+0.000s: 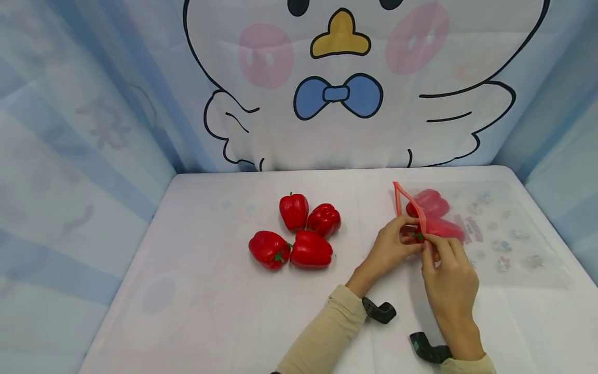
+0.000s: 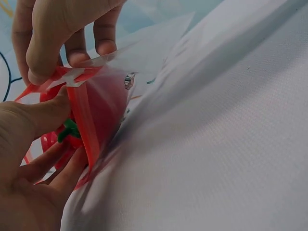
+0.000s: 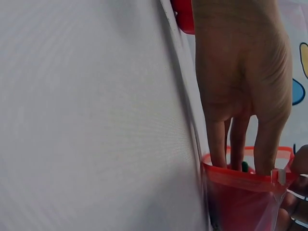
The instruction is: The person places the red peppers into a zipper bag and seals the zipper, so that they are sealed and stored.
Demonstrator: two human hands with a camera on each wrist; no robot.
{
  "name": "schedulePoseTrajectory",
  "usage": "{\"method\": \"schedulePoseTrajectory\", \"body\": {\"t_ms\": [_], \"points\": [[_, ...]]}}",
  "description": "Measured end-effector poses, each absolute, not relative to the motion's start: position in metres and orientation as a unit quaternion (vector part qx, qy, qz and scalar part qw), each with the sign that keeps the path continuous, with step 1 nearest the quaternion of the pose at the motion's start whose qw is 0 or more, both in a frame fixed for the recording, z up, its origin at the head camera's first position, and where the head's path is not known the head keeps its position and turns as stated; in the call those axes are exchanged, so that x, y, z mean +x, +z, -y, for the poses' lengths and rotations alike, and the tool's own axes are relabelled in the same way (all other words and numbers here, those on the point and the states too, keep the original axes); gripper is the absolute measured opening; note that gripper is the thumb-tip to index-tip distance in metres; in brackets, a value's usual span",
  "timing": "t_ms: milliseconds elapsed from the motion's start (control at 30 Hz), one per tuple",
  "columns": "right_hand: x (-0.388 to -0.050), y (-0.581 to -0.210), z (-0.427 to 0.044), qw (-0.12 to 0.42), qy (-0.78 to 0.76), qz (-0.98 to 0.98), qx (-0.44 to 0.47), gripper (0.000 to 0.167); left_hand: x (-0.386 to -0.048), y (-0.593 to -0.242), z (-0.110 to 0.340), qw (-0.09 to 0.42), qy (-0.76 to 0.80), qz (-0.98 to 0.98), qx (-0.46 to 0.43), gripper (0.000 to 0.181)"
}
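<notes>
A clear zip bag [image 1: 523,259] with a red edge and small printed figures lies at the right, its mouth held apart. Two red bell peppers show through it, one farther back [image 1: 434,202] and one at the mouth [image 1: 446,230]. My left hand [image 1: 394,240] reaches into the mouth; in the left wrist view its thumb and fingers grip the nearer pepper around its green stem [image 2: 70,130]. My right hand [image 1: 450,272] pinches the red rim [image 2: 86,120] near a small pale tab. The right wrist view shows the left fingers [image 3: 265,139] inside the rim.
Several loose red bell peppers [image 1: 311,249] sit grouped left of the hands on a white-covered table [image 1: 196,311]. A printed curtain [image 1: 327,140] hangs behind the table's back edge, with more cloth at both sides. Black wrist-worn pieces [image 1: 380,311] stick out near both wrists.
</notes>
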State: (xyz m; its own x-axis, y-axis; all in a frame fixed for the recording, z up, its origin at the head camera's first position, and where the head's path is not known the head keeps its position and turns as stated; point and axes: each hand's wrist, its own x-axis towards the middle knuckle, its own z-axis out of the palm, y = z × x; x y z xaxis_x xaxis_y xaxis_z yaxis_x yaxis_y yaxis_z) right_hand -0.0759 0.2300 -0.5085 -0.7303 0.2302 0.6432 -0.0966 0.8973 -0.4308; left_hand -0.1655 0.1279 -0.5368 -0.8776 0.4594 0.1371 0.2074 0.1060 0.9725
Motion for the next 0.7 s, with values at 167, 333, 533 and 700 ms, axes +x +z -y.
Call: {"method": "schedulePoseTrajectory", "body": {"t_ms": [167,333,533,700], "points": [[-0.076,-0.509,-0.230,0.366,0.222,0.903,-0.039,0.021,-0.165,-0.536,-0.129,0.103,0.628,-0.739,0.223,0.047],[-0.076,-0.507,-0.230,0.364,0.224,0.903,-0.042,0.020,-0.164,-0.535,-0.129,0.105,0.633,-0.736,0.218,0.045],[-0.075,-0.507,-0.230,0.367,0.224,0.902,-0.043,0.018,-0.165,-0.529,-0.122,0.121,0.630,-0.733,0.226,0.045],[-0.074,-0.508,-0.230,0.364,0.227,0.902,-0.043,0.019,-0.166,-0.523,-0.116,0.111,0.591,-0.768,0.222,0.039]]}}
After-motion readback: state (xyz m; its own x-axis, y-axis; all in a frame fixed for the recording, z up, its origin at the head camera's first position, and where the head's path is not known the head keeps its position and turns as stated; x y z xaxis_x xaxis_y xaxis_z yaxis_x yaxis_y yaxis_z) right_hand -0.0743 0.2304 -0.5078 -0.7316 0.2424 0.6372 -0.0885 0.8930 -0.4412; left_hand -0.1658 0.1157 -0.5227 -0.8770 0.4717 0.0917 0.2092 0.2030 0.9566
